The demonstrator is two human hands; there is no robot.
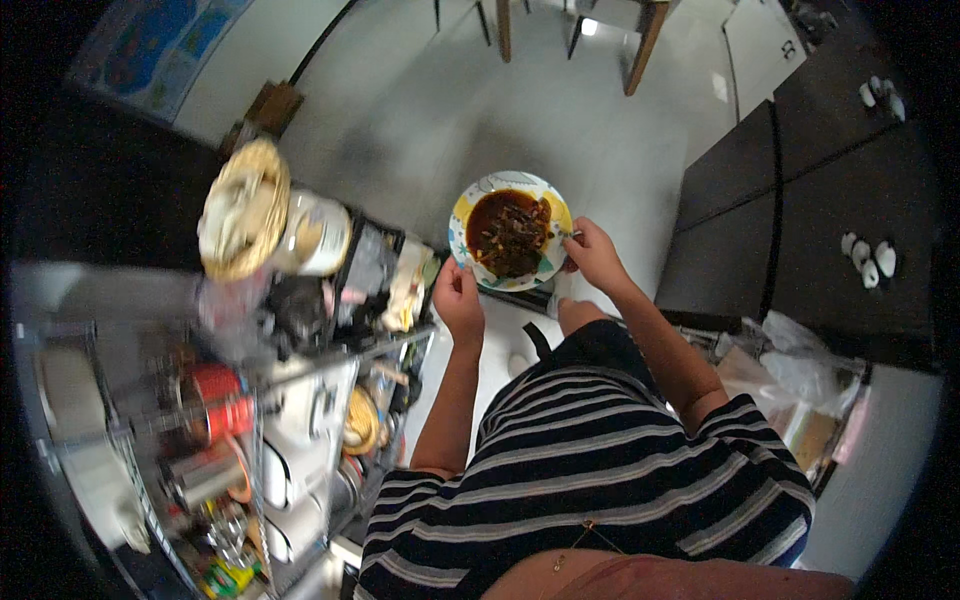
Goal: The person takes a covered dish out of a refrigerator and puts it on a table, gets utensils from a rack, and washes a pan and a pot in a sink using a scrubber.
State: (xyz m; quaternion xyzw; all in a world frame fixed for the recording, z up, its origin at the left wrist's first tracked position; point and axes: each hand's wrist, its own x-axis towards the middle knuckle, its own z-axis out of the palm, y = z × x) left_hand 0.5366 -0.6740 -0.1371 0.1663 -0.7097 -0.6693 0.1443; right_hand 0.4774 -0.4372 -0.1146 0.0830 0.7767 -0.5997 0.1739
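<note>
A round white plate (558,205) with a yellow and teal pattern on its rim is held out in front of me. Dark brown food in a reddish-brown sauce (510,232) fills its middle. My left hand (458,300) grips the near left edge of the plate. On the right edge, my right hand (595,255) is closed as well, with the thumb over the rim. The fingers under the plate are hidden.
At left, a metal wire rack (258,480) carries jars and packages; a woven basket (245,210) and a white tub (315,235) stand above. Dark cabinets (830,200) line the right side. Wooden furniture legs (645,50) stand on the pale floor (420,110) ahead. Plastic bags (800,360) lie at lower right.
</note>
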